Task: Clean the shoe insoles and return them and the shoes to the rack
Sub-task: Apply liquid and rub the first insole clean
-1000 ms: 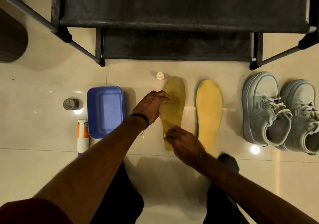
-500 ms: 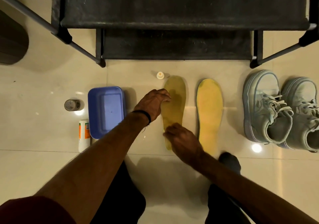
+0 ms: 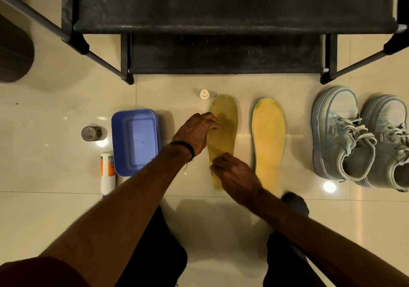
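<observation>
Head view: my left hand [image 3: 197, 131] presses the inner edge of the darker, wet-looking yellow foam insole [image 3: 223, 131] near its toe, fingers curled over the rim. My right hand [image 3: 234, 173] sits on the heel half, fingers bent down onto it; can't tell whether it grips a cloth or just rubs. Versus a second ago the right hand has crept slightly up from the heel, left unchanged, so scrubbing is mid-stroke. The dry yellow insole [image 3: 269, 140] lies just beside, untouched. The pale grey sneakers [image 3: 345, 136] remain on the floor, black rack [image 3: 221, 21] empty in view.
</observation>
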